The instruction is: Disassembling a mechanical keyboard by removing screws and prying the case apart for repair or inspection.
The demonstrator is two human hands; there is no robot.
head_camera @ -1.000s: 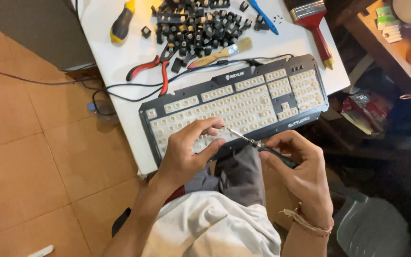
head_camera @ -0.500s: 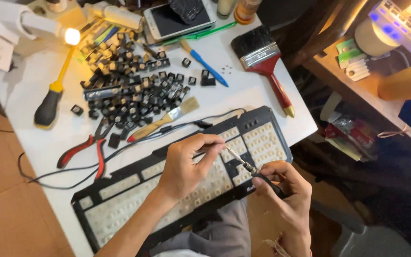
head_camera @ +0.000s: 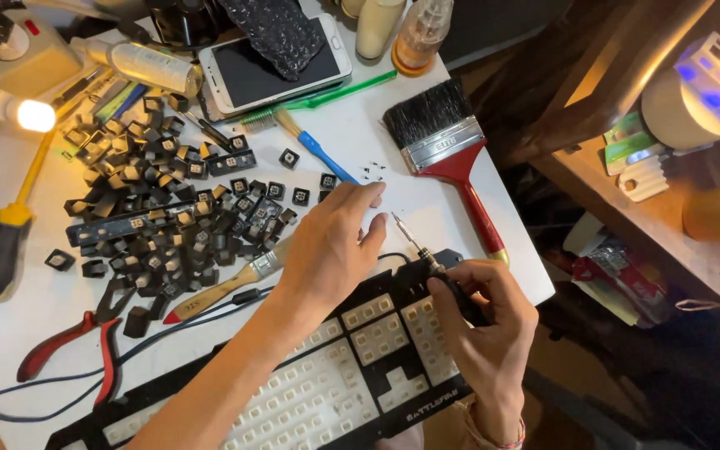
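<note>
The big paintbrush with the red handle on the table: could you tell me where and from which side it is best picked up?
Grip the paintbrush by its red handle, just below the metal band, coming from above. It lies flat on the white table, bristles pointing away, and that stretch lies bare, with the right hand nearest its tip.

Top of the white table, a smartphone (head_camera: 272, 68) lies flat, white frame, screen dark, with a black bubbly wrap (head_camera: 279, 32) draped over its upper edge. Just right of it stand a cream bottle (head_camera: 379, 25) and a clear bottle of amber liquid (head_camera: 421, 33) wearing a pale label. Left of the phone, a clear tube-shaped bottle (head_camera: 145, 64) lies on its side. Off the table to the right, green and white packets (head_camera: 633, 148) sit on the wooden shelf; lower down, a colourful crumpled packet (head_camera: 622, 279).
</note>
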